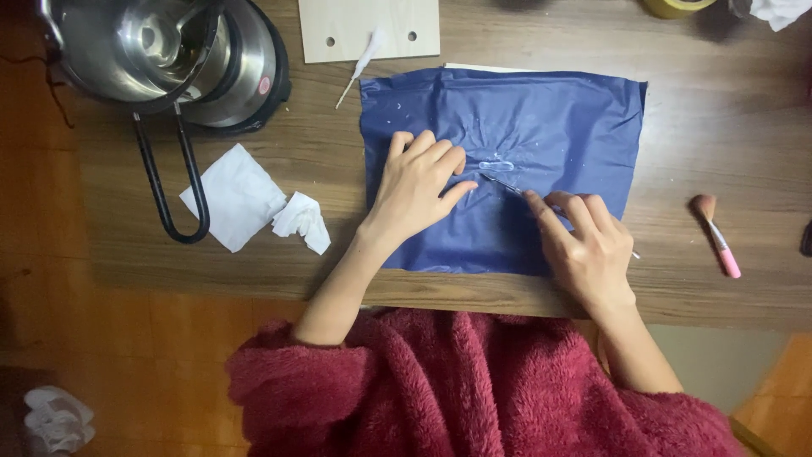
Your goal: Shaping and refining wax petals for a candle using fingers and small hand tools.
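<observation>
Your left hand (414,188) flat, pinning blue sheet (507,127); right hand (584,241) pinches thin tool (503,184) at clear blob (496,166). Next: steady tip.

Garment: fluffy fleece top, deep red/maroon, thick shaggy pile, bulky across the chest. Sleeves are pushed up near the elbows, bunched in a thick roll on the left arm, so both forearms are bare. Left hand (414,188) and right hand (584,245): no gloves, rings or watch visible, nails short.
</observation>
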